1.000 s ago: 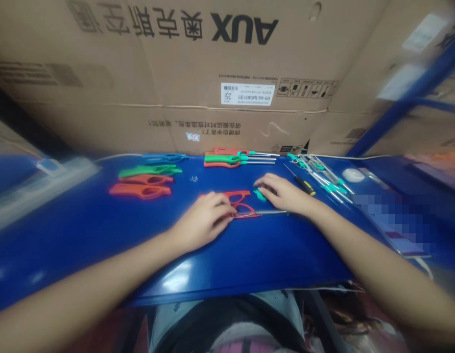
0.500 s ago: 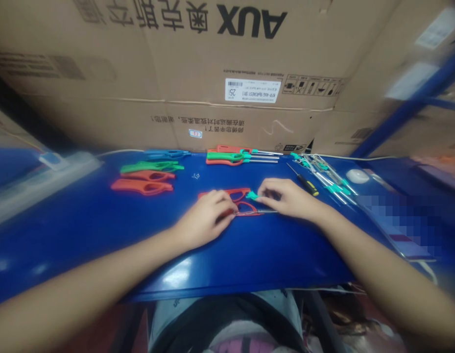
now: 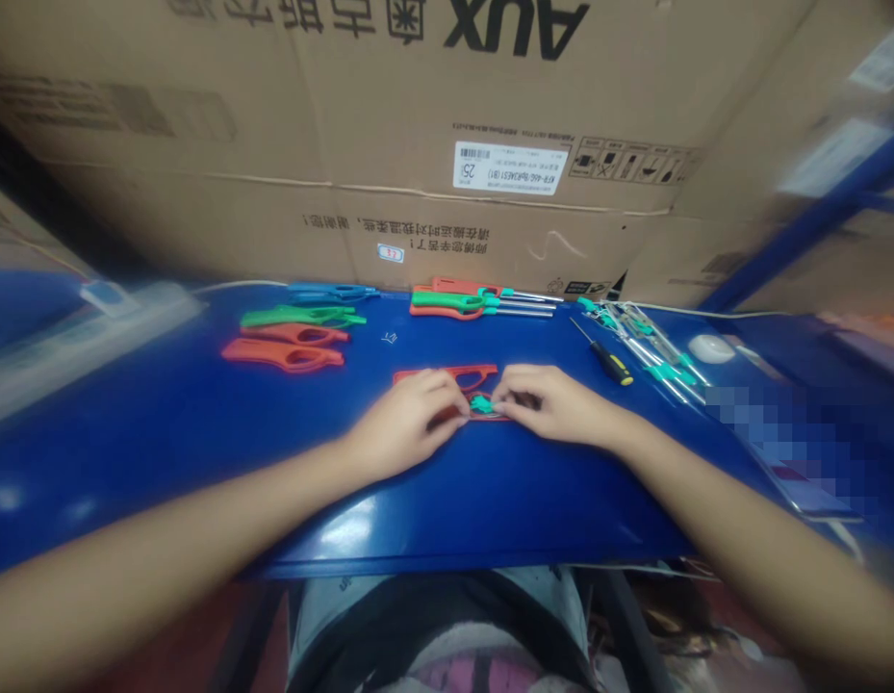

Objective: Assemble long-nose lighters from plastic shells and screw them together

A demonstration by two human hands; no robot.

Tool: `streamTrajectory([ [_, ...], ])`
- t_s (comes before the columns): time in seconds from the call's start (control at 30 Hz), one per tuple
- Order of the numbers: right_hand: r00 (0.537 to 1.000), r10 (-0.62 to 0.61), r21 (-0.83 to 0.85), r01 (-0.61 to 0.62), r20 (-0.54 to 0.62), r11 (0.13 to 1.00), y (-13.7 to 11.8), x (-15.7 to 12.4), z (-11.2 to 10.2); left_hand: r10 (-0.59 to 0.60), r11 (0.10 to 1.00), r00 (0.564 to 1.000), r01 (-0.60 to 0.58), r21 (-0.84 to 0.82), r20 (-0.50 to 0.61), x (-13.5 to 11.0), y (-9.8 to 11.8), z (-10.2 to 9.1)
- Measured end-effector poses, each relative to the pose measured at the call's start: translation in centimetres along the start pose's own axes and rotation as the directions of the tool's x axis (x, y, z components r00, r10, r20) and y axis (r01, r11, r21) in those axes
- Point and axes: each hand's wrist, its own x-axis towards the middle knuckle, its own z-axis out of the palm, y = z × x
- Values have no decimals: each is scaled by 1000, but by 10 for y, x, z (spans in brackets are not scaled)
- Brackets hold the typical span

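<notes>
My left hand (image 3: 418, 419) is closed on the left part of a red lighter handle half (image 3: 486, 418) lying on the blue table (image 3: 504, 505). My right hand (image 3: 558, 409) pinches a small green trigger piece (image 3: 481, 404), which sits over the opening of that half. Whether the piece touches the shell I cannot tell. Just behind the fingers lies a second red handle half (image 3: 481, 370), partly hidden by my left hand. Both palms hide much of the near shell.
Loose red, green and blue handle halves (image 3: 288, 353) lie at the left. Assembled lighters (image 3: 457, 306) line the back by the cardboard box (image 3: 331, 207). On the right are a screwdriver (image 3: 606, 361), metal rods with green parts (image 3: 652, 356) and a white mouse (image 3: 711, 348).
My right hand has brought the green trigger piece left and down over the near red half. My left hand has stayed nearly in place. The view has shifted slightly.
</notes>
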Motion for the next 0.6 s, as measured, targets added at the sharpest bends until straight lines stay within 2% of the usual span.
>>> streamTrajectory([
  [0.27,1000,-2,-7,2,7,1000,-2,0,1,22,999,999,-23,-38,-28,0,3,-5],
  [0.6,998,-47,-41,48,30,998,-3,-2,-1,-22,998,998,25,60,-52,0,-3,-8],
])
